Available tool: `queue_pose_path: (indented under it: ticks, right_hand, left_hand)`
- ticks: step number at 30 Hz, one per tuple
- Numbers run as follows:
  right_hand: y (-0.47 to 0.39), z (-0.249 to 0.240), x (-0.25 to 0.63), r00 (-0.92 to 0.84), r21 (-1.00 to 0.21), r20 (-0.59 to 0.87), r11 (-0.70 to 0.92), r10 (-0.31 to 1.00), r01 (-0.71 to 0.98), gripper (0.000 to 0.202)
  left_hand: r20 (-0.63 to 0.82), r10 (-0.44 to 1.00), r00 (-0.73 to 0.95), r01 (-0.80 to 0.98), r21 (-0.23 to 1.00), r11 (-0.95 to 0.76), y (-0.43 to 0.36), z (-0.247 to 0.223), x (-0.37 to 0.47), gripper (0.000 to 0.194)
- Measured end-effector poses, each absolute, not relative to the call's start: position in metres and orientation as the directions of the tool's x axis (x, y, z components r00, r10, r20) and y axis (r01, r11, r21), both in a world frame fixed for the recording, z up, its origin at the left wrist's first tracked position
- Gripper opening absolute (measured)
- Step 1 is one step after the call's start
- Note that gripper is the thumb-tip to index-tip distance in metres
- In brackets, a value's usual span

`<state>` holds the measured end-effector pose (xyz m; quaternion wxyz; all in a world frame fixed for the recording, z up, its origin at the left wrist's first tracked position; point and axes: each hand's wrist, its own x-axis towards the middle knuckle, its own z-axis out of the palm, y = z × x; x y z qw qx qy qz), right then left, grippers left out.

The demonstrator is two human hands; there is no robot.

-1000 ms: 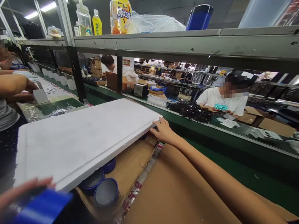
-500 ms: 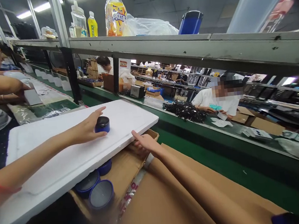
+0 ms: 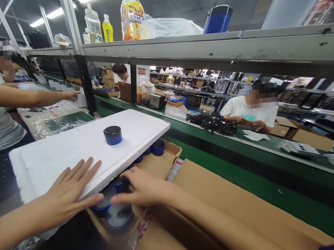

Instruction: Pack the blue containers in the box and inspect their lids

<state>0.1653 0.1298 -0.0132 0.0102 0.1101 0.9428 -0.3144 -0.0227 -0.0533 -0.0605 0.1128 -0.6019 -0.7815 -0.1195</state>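
The fingers of the left hand (image 3: 69, 189) lie spread and flat on the near edge of the white foam board (image 3: 88, 149), thumb curled under the edge, pressing rather than pinching. The fingers of the right hand (image 3: 142, 189) are loosely extended and held close together, reaching leftward under the board's near edge, the fingertips over the round blue tins (image 3: 118, 215) that sit in the open cardboard box (image 3: 159, 169); whether they actually grip a tin cannot be told, since the tips are partly hidden by the board. One blue tin with a dark lid (image 3: 112, 135) stands upright alone on top of the board, near its middle. Below, several more tins show in the box: two or three at the near left corner by the right hand, and others peeking out under the far right end of the board (image 3: 157, 147). As a judgement, the lower layer looks filled, the foam sheet is laid over it as a divider, and the upper layer is barely begun, with only one tin set down. To the far left a co-worker's arm (image 3: 33, 98) stretches over a plastic-covered bench; bottles (image 3: 131, 13) stand on the shelf above.
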Motion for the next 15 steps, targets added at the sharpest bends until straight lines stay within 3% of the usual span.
queue_pose_path:
  ticks: [2, 4, 9, 12, 15]
  right_hand:
    - [0.111, -0.016, 0.172, -0.978, -0.539, -0.139, 0.816, 0.156, 0.207, 0.093]
    - [0.1, -0.019, 0.175, -0.972, -0.484, -0.176, 0.846, 0.156, 0.223, 0.099]
    - [0.099, -0.021, 0.177, -0.973, -0.433, -0.203, 0.88, 0.113, 0.193, 0.064]
    - [0.109, -0.015, 0.188, -0.975, -0.459, -0.082, 0.861, 0.206, 0.22, 0.061]
    - [0.12, 0.0, 0.207, -0.935, -0.564, 0.09, 0.791, 0.344, 0.237, 0.06]
  left_hand:
    - [0.329, 0.91, -0.251, 0.965, 0.01, 0.262, -0.058, -0.067, -0.018, 0.082]
    - [0.337, 0.911, -0.236, 0.966, -0.019, 0.257, -0.057, -0.069, -0.016, 0.079]
    - [0.355, 0.911, -0.211, 0.967, -0.064, 0.248, -0.054, -0.072, -0.015, 0.061]
    - [0.376, 0.908, -0.184, 0.971, -0.073, 0.227, -0.057, -0.07, -0.012, 0.059]
    - [0.426, 0.888, -0.172, 0.975, -0.055, 0.215, -0.061, -0.06, 0.003, 0.059]
